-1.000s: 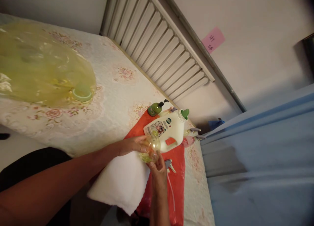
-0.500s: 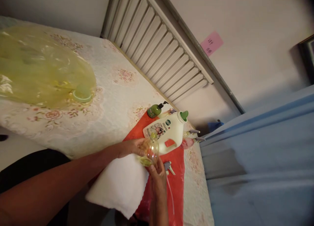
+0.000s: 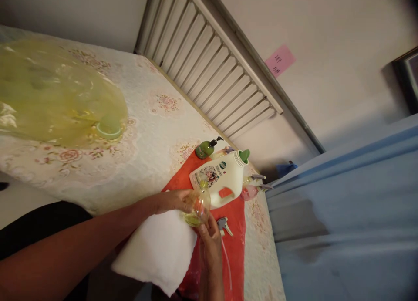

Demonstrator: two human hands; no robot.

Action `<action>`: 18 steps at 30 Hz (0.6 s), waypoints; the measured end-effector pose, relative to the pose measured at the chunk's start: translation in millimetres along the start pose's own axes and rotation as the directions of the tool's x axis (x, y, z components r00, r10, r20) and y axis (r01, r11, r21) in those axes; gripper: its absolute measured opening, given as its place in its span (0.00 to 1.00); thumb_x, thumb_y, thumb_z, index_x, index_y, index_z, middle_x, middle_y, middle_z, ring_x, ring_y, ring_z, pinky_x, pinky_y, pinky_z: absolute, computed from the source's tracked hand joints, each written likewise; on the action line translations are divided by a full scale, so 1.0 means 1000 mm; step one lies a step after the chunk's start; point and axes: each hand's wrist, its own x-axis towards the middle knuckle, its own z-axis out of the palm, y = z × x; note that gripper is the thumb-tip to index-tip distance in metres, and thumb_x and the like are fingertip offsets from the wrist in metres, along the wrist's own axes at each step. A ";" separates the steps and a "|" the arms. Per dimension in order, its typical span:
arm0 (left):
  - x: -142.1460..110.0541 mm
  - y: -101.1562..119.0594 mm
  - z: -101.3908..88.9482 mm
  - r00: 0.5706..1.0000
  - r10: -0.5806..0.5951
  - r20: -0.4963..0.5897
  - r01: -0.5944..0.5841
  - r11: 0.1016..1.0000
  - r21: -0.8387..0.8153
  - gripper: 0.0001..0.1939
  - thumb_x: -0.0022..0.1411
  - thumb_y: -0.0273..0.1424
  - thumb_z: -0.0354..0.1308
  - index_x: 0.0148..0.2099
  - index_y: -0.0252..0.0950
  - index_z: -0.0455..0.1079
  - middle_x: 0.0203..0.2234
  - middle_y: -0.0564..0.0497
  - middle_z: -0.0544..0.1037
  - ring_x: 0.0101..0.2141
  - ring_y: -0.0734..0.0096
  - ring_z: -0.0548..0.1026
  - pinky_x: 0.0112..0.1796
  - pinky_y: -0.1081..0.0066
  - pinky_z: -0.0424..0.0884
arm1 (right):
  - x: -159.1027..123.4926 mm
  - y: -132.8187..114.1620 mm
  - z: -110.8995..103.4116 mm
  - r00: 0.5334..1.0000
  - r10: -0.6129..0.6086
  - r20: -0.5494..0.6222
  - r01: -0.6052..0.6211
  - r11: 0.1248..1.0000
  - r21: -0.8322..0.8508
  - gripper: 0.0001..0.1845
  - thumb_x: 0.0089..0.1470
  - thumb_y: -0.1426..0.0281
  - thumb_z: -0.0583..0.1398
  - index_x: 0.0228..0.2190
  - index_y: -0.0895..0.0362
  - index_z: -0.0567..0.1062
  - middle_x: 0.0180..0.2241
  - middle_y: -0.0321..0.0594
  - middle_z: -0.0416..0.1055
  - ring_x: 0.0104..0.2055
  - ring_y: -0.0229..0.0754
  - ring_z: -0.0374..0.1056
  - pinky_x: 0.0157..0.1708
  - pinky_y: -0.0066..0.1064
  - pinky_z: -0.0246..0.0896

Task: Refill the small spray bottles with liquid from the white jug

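A clear yellowish bottle [image 3: 201,205] with its neck uncapped is between my hands, a little yellow liquid low in it. My left hand [image 3: 178,201] has its fingers closed round one side. At the lower part, my right hand [image 3: 210,233] grips it from the other side. Right behind stands a large white detergent jug [image 3: 235,174] with a green spout in its mouth. A grey and white spray trigger [image 3: 224,225] with its dip tube lies on the red cloth [image 3: 237,244] by my right hand. Below my left forearm is a white towel [image 3: 156,253].
A green pump bottle [image 3: 204,149] and a pink spray bottle [image 3: 250,192] flank the jug. A yellow plastic bag [image 3: 58,92] fills the far left of the floral tablecloth [image 3: 146,131]. A radiator [image 3: 209,70] and blue curtain [image 3: 352,205] border the table.
The bottle has shifted very slightly down and left and tilts a little differently in my hands. Both hands keep their hold. The view has moved slightly.
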 end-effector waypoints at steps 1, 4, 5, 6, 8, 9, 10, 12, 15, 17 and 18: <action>-0.001 0.001 0.001 1.000 -0.004 -0.001 0.004 1.000 0.007 0.34 0.49 0.41 0.74 0.57 0.41 0.68 0.52 0.48 0.76 0.56 0.51 0.70 0.56 0.57 0.64 | 0.000 0.000 0.000 1.000 0.003 0.001 -0.003 1.000 0.007 0.37 0.44 0.51 0.68 0.53 0.54 0.75 0.40 0.48 0.79 0.50 0.57 0.74 0.45 0.45 0.70; -0.002 0.003 0.002 1.000 0.006 0.010 -0.006 1.000 0.031 0.34 0.51 0.41 0.73 0.57 0.41 0.67 0.52 0.47 0.76 0.56 0.53 0.71 0.57 0.56 0.63 | -0.001 0.001 0.000 1.000 0.009 0.008 -0.009 1.000 0.022 0.37 0.44 0.50 0.67 0.53 0.53 0.75 0.40 0.48 0.79 0.50 0.57 0.74 0.45 0.45 0.71; -0.002 0.003 0.002 1.000 0.011 0.014 -0.012 0.999 0.030 0.33 0.51 0.40 0.73 0.57 0.40 0.67 0.53 0.46 0.76 0.56 0.53 0.71 0.57 0.56 0.63 | -0.001 0.001 0.000 1.000 0.010 0.011 -0.010 1.000 0.025 0.37 0.44 0.49 0.67 0.53 0.52 0.75 0.41 0.48 0.79 0.50 0.57 0.74 0.45 0.45 0.71; -0.002 0.004 0.002 1.000 0.013 0.018 -0.014 1.000 0.026 0.33 0.52 0.39 0.72 0.57 0.41 0.67 0.53 0.46 0.76 0.56 0.53 0.71 0.57 0.56 0.63 | -0.001 0.001 0.000 1.000 0.011 0.014 -0.011 1.000 0.026 0.36 0.44 0.49 0.67 0.53 0.52 0.75 0.41 0.47 0.79 0.50 0.57 0.74 0.45 0.44 0.71; -0.002 0.004 0.002 1.000 0.012 0.029 -0.012 1.000 0.011 0.32 0.52 0.38 0.72 0.58 0.41 0.67 0.54 0.46 0.75 0.56 0.54 0.71 0.57 0.56 0.63 | -0.001 0.001 -0.001 1.000 0.013 0.018 -0.013 1.000 0.024 0.36 0.45 0.49 0.66 0.54 0.51 0.75 0.41 0.47 0.79 0.50 0.57 0.74 0.44 0.44 0.71; -0.002 0.004 0.002 0.999 0.010 0.035 -0.010 1.000 0.001 0.32 0.53 0.37 0.72 0.58 0.41 0.66 0.54 0.45 0.75 0.56 0.54 0.71 0.57 0.55 0.63 | -0.001 0.002 -0.001 1.000 0.013 0.019 -0.013 1.000 0.020 0.36 0.45 0.49 0.66 0.54 0.50 0.75 0.41 0.47 0.79 0.50 0.56 0.74 0.44 0.44 0.71; -0.002 0.004 0.002 0.999 0.008 0.042 -0.008 1.000 -0.008 0.32 0.53 0.37 0.72 0.59 0.41 0.66 0.54 0.45 0.75 0.56 0.54 0.71 0.57 0.55 0.63 | -0.001 0.002 -0.001 1.000 0.013 0.019 -0.013 1.000 0.015 0.36 0.45 0.49 0.66 0.54 0.50 0.75 0.41 0.46 0.79 0.50 0.56 0.74 0.44 0.44 0.71; -0.002 0.004 0.002 0.999 0.006 0.054 -0.005 1.000 -0.021 0.32 0.53 0.36 0.72 0.59 0.41 0.66 0.54 0.45 0.75 0.56 0.54 0.72 0.57 0.55 0.63 | -0.001 0.002 -0.001 1.000 0.010 0.017 -0.010 1.000 0.003 0.35 0.45 0.50 0.67 0.54 0.49 0.75 0.41 0.46 0.79 0.50 0.57 0.74 0.44 0.44 0.71; -0.002 0.005 0.002 0.998 0.007 0.061 -0.006 1.000 -0.017 0.32 0.53 0.35 0.72 0.58 0.41 0.67 0.54 0.46 0.75 0.56 0.54 0.71 0.57 0.55 0.63 | -0.001 0.002 -0.001 1.000 0.003 0.016 -0.002 1.000 -0.021 0.34 0.45 0.50 0.67 0.53 0.48 0.75 0.41 0.45 0.80 0.50 0.56 0.74 0.44 0.43 0.71; -0.003 0.005 0.003 0.998 0.011 0.064 -0.011 1.000 -0.009 0.33 0.53 0.36 0.72 0.59 0.42 0.66 0.54 0.46 0.76 0.57 0.55 0.71 0.57 0.55 0.63 | -0.002 0.003 -0.002 1.000 -0.004 0.015 0.004 0.999 -0.042 0.34 0.46 0.50 0.66 0.53 0.48 0.75 0.42 0.45 0.80 0.49 0.56 0.74 0.44 0.43 0.71; -0.003 0.005 0.003 0.997 0.014 0.070 -0.014 1.000 -0.008 0.33 0.53 0.36 0.72 0.60 0.42 0.66 0.54 0.46 0.76 0.57 0.55 0.71 0.57 0.56 0.63 | -0.002 0.003 -0.002 1.000 -0.010 0.013 0.010 0.998 -0.058 0.34 0.47 0.49 0.65 0.54 0.49 0.75 0.42 0.45 0.79 0.49 0.56 0.74 0.44 0.43 0.71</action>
